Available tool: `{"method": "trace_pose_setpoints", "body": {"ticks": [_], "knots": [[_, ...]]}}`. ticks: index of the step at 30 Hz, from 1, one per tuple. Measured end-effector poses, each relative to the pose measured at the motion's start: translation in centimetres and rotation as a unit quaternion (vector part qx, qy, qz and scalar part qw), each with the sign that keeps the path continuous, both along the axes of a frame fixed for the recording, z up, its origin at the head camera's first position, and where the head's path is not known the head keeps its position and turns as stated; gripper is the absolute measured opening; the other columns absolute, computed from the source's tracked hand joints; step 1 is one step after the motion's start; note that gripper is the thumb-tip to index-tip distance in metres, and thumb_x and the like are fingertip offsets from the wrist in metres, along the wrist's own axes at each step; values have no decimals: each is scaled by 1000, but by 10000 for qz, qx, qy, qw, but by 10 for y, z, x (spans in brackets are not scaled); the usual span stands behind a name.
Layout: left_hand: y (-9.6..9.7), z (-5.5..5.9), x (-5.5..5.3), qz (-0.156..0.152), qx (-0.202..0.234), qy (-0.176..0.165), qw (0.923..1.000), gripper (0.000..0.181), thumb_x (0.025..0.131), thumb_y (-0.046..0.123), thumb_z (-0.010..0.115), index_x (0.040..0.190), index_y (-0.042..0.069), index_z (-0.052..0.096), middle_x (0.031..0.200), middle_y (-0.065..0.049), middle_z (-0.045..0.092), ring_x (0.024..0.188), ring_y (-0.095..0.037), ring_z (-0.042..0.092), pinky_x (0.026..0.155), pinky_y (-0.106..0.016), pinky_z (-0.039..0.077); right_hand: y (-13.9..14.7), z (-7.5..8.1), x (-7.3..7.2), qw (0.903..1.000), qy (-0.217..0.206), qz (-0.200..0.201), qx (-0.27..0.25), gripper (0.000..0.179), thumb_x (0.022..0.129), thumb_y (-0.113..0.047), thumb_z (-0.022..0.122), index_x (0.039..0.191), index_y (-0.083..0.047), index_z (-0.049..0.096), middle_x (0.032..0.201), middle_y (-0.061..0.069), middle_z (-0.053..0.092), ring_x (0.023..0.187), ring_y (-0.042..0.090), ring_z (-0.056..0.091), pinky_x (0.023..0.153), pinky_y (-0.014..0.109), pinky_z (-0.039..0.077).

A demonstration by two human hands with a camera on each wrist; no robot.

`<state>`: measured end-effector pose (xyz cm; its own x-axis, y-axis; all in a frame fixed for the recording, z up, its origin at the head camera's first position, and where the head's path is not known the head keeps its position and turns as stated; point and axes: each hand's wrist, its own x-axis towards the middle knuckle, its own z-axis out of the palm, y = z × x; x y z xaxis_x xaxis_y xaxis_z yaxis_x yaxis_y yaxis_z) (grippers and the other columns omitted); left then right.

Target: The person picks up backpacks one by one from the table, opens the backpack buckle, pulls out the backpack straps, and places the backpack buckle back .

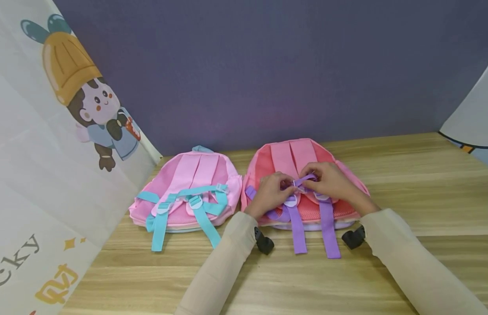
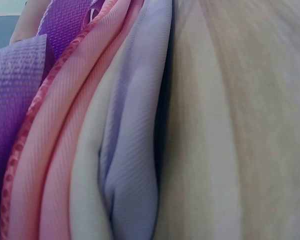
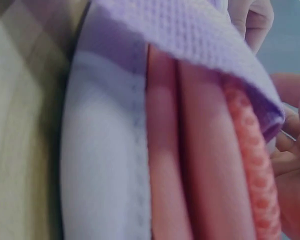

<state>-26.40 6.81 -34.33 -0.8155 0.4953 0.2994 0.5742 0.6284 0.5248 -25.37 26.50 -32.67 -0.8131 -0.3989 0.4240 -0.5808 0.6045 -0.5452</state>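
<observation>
A coral-pink backpack [image 1: 281,155] lies on its front, shoulder-strap side up. Over its middle, my left hand [image 1: 269,194] pinches a small pale buckle [image 1: 298,188] on the purple chest strap. My right hand [image 1: 328,180] holds the purple strap [image 1: 307,178] just right of that buckle, thumb and fingers close together. Two loose purple strap ends [image 1: 297,229] hang over the bag's lower edge onto the table. The left wrist view shows the layered pink and lavender bag edge [image 2: 135,125]; a purple webbing strap [image 3: 190,35] crosses the edge in the right wrist view.
To the left, close against the coral bag, lies a light-pink backpack [image 1: 181,175] with turquoise straps [image 1: 159,229], its chest strap lying across it. Both rest on a wooden table [image 1: 405,188] before a dark panel [image 1: 267,74]. A printed white sheet [image 1: 31,153] borders the left.
</observation>
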Motion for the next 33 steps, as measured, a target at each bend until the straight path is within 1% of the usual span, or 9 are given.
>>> {"method": "trace_pose_setpoints", "body": {"ticks": [2, 5, 9, 13, 17, 23, 26, 29, 33], "knots": [[0, 0, 0, 1, -10, 27, 10000, 22, 88, 26, 68, 103, 11, 71, 94, 0, 68, 88, -10, 62, 86, -32, 40, 1, 0, 0, 10000, -2, 54, -34, 12, 80, 2, 68, 87, -8, 67, 87, 4, 70, 78, 13, 58, 72, 25, 47], [0, 0, 0, 0, -44, 81, 10000, 22, 88, 26, 68, 104, 11, 71, 94, 0, 68, 87, -9, 62, 85, -30, 41, 1, -1, -1, 9998, -27, 195, -84, 15, 81, 4, 67, 94, -5, 68, 91, 7, 70, 82, 16, 61, 73, 25, 49], [1, 0, 0, -26, -67, 103, 9999, 23, 89, 26, 67, 106, 11, 71, 95, 0, 68, 87, -9, 62, 85, -30, 42, -1, -2, 0, 9995, -186, 246, -41, 19, 83, -1, 68, 101, -5, 70, 96, 8, 71, 81, 14, 61, 69, 22, 48], [1, 1, 0, -32, -35, 34, 10000, 23, 89, 26, 67, 106, 11, 71, 96, -1, 68, 88, -9, 61, 85, -29, 41, -3, -2, 1, 9997, -234, 100, 51, 14, 82, -8, 72, 96, -9, 71, 91, 4, 70, 73, 9, 54, 65, 21, 44], [1, 1, 0, -3, 42, -83, 10000, 23, 89, 26, 68, 105, 10, 71, 96, -2, 68, 87, -10, 61, 81, -25, 42, -3, -2, 0, 9999, -108, 9, 17, 10, 82, -6, 72, 91, -9, 71, 85, 2, 69, 70, 8, 50, 65, 22, 41], [1, -1, -1, -87, 214, -180, 9996, 22, 88, 22, 68, 104, 7, 69, 97, -5, 67, 86, -11, 62, 74, -17, 46, 1, 0, 0, 10000, -53, 8, -49, 9, 82, -2, 70, 87, -9, 67, 83, 2, 68, 72, 8, 52, 67, 22, 43], [1, -2, -2, -169, 253, -146, 9994, 22, 88, 21, 68, 104, 6, 69, 96, -6, 67, 85, -12, 61, 73, -17, 46, 1, 1, 0, 9999, -100, 121, -6, 11, 83, 1, 66, 90, -7, 67, 88, 4, 70, 75, 9, 56, 69, 22, 46], [1, -2, -2, -202, 260, -120, 9994, 22, 88, 20, 68, 105, 6, 69, 96, -6, 67, 83, -11, 61, 72, -17, 47, 1, 2, 0, 9996, -219, 177, 83, 17, 83, 2, 62, 95, -6, 70, 89, 5, 69, 70, 9, 54, 65, 22, 44], [1, -2, -1, -209, 263, -167, 9993, 22, 89, 21, 68, 106, 6, 69, 96, -5, 67, 84, -10, 60, 72, -17, 47, 1, 1, 0, 9991, -385, 153, 92, 14, 84, -2, 67, 96, -6, 71, 89, 5, 70, 67, 8, 51, 63, 21, 44]]}}
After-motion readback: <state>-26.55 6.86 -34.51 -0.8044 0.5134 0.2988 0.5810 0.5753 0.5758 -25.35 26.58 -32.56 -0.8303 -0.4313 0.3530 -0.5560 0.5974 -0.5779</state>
